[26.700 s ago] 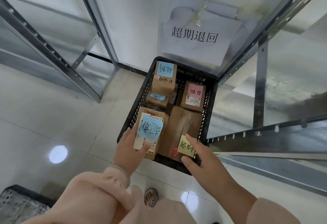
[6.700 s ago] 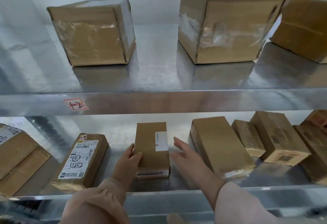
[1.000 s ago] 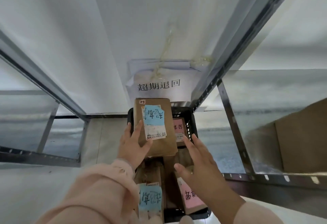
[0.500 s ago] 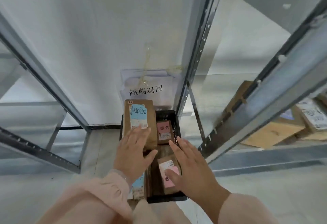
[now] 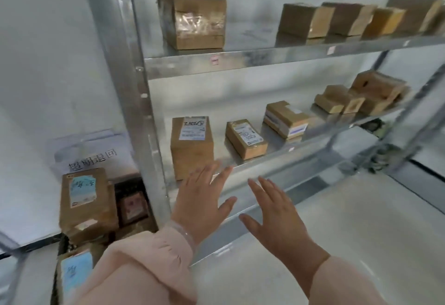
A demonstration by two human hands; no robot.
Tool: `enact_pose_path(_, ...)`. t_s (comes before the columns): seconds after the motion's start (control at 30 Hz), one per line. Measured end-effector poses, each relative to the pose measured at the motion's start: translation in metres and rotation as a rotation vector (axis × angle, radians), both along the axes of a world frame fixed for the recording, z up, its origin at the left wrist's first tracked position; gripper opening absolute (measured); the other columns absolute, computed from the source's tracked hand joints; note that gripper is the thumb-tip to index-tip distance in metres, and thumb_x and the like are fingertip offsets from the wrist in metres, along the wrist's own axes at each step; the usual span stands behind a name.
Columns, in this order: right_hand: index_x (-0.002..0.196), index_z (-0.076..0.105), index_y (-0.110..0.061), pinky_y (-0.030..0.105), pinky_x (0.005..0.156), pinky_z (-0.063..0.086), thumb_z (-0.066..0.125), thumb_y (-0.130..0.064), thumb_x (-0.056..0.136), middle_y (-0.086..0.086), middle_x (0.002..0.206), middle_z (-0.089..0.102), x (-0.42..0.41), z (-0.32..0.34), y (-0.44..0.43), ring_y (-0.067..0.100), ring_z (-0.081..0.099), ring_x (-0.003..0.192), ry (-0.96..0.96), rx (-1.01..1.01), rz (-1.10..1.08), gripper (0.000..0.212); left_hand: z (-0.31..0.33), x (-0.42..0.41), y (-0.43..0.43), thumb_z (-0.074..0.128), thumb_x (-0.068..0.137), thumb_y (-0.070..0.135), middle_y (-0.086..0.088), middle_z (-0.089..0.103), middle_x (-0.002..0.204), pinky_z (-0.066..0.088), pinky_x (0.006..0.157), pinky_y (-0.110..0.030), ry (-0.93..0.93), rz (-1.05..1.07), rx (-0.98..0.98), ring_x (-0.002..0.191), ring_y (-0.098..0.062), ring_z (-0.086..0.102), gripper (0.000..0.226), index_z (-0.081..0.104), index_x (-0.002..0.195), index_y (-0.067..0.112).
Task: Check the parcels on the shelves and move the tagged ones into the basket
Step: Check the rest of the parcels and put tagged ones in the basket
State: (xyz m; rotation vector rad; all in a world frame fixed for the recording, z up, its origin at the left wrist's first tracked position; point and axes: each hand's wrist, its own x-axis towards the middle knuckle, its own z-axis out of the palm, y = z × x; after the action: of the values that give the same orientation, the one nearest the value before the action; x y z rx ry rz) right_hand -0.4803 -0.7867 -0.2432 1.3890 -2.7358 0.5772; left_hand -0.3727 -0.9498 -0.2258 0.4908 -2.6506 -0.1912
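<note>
Both hands are up in front of the lower shelf (image 5: 277,160): the left hand (image 5: 204,198) is flat with fingers spread and carries nothing, its fingertips right in front of the tall parcel (image 5: 191,145) at the shelf's left end, though whether they touch it I cannot tell. The right hand (image 5: 274,215) is just as wide open and empty, hovering beside it. Down at lower left sits the black basket (image 5: 127,184), already holding a blue-tagged parcel (image 5: 86,198) on top and a pink-tagged one (image 5: 133,208) behind it. So this looks like the checking step, and the tall parcel is the natural first call. Its top shows only a white shipping label, no coloured note, so the smart play is to take it by both sides, tip it forward and look over the hidden faces before ruling it out. Next along come the small parcel (image 5: 245,139) and the striped parcel (image 5: 285,119), neither showing a coloured tag from here. The cluster at the far end (image 5: 361,95) and the upper shelf (image 5: 265,56) boxes are too blurred to judge. Work left to right, set each untagged box back square, and do not mistake white labels for tags.
</note>
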Motion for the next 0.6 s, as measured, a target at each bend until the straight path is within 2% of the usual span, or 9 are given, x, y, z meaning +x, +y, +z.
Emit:
enact_pose_path(0.1,0.152,0.011,-0.038,0.038,0.121,0.011,0.042,-0.067,0.086,-0.008,0.161,0.015,-0.039,0.024,0.045,0.012,0.006,0.149,-0.003,-0.051,-0.157,0.079,0.025,-0.056,0.037,0.055,0.085,0.055,-0.002,0.048,0.146,0.042,0.106,-0.048,0.050,-0.105,-0.017,0.134,-0.025,0.044,0.064,0.044,0.142,0.029)
enact_pose_path(0.27,0.153,0.012,-0.036,0.037,0.121,0.007,0.047,-0.063,0.088,-0.008,0.162,0.011,-0.098,0.060,0.097,0.010,0.000,0.149,0.022,-0.123,-0.366,0.079,0.057,-0.143,0.080,0.063,0.083,0.050,-0.006,0.052,0.141,0.044,0.100,-0.045,0.099,-0.246,-0.050,0.127,-0.028,0.050,0.062,0.051,0.138,0.026)
enact_pose_path(0.43,0.153,0.013,-0.036,0.034,0.121,0.001,0.044,-0.063,0.089,-0.009,0.162,0.009,-0.157,0.080,0.126,0.009,-0.002,0.148,0.057,-0.099,-0.463,0.076,0.063,-0.229,0.097,0.061,0.084,0.051,-0.002,0.048,0.144,0.043,0.103,-0.043,0.151,-0.304,-0.022,0.132,-0.025,0.046,0.062,0.048,0.140,0.028)
enact_pose_path(0.6,0.153,0.012,-0.036,0.035,0.121,0.003,0.043,-0.063,0.090,-0.010,0.162,0.009,-0.229,0.090,0.130,0.009,-0.001,0.148,0.096,-0.083,-0.540,0.076,0.053,-0.323,0.097,0.056,0.088,0.053,-0.001,0.040,0.152,0.039,0.108,-0.045,0.157,-0.400,0.007,0.137,-0.023,0.040,0.065,0.039,0.146,0.030)
